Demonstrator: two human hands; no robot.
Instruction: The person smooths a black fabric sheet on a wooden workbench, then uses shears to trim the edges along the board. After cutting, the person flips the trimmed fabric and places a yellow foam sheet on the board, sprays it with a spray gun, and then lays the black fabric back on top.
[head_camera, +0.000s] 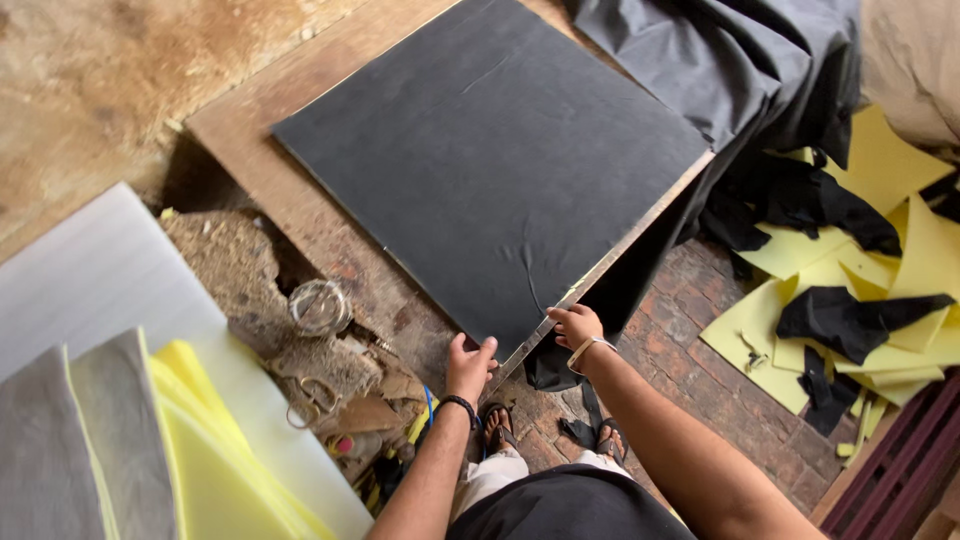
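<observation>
A large black fabric-covered panel (490, 160) lies flat on a wooden board (300, 200), its near corner pointing at me. My left hand (468, 366) presses on the board right at that near corner, fingers touching the black fabric's edge. My right hand (575, 325) pinches the black fabric where it folds over the panel's right edge, near the same corner. More black cloth (730, 70) hangs off the far right side of the board.
Yellow foam sheets (870, 290) and black cloth scraps (850, 315) litter the brick floor on the right. At left lie white and yellow foam stacks (150, 420), a roll of clear tape (319, 306), scissors (318, 395) and small clutter. My sandalled feet (555, 432) stand below the corner.
</observation>
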